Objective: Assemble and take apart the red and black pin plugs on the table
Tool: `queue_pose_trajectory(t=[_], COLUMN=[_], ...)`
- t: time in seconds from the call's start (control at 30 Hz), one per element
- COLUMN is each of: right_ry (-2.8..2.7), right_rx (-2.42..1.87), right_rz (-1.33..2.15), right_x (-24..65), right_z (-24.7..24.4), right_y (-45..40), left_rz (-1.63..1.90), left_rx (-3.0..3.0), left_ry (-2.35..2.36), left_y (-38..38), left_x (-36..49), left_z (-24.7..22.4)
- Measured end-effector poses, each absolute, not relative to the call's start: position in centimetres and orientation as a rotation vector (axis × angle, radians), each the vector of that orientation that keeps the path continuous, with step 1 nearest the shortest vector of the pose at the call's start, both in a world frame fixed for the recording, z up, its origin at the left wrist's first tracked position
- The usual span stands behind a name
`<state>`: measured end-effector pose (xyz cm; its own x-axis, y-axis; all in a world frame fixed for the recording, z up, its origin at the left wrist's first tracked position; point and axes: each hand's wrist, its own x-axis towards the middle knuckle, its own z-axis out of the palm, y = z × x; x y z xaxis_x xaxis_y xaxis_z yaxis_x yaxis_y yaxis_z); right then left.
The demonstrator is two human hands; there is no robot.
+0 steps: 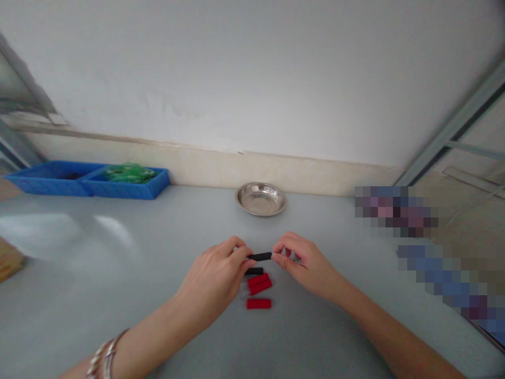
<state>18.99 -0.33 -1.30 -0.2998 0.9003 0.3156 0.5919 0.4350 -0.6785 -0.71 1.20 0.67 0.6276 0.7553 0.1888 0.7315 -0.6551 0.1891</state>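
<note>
A short black rod [261,257] spans the gap between my two hands, just above the grey table. My left hand [223,268] pinches its left end between thumb and fingers. At the rod's right end, my right hand [302,260] has its thumb and index fingertips closed on it. Below the held rod lies a second black piece [254,271], its left end partly covered by my left hand. Nearer to me are two red pieces side by side [259,283], slightly slanted, and one more red piece [259,303] lying level.
A round metal dish [261,199] stands near the wall. At the back left are joined blue trays [126,190], the right one holding green material. A brown object [10,260] sits at the left edge. Blurred-out areas cover the right side.
</note>
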Motion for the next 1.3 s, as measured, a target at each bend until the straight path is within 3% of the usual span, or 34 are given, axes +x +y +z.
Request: queue_pose_trajectory(t=[0.77, 1.3], right_ry=[-1.981, -2.135], right_rx=[-1.193, -1.511], right_rz=[0.492, 0.061], right_x=[19.22, 19.72], right_z=[-1.32, -1.22], right_y=[-0.23, -0.23], left_rz=[0.479, 0.149], left_rx=[2.744, 2.792], left_ry=[1.230, 1.581], left_y=[1.17, 1.41], left_x=[-0.80, -0.77], left_z=[0.67, 0.98])
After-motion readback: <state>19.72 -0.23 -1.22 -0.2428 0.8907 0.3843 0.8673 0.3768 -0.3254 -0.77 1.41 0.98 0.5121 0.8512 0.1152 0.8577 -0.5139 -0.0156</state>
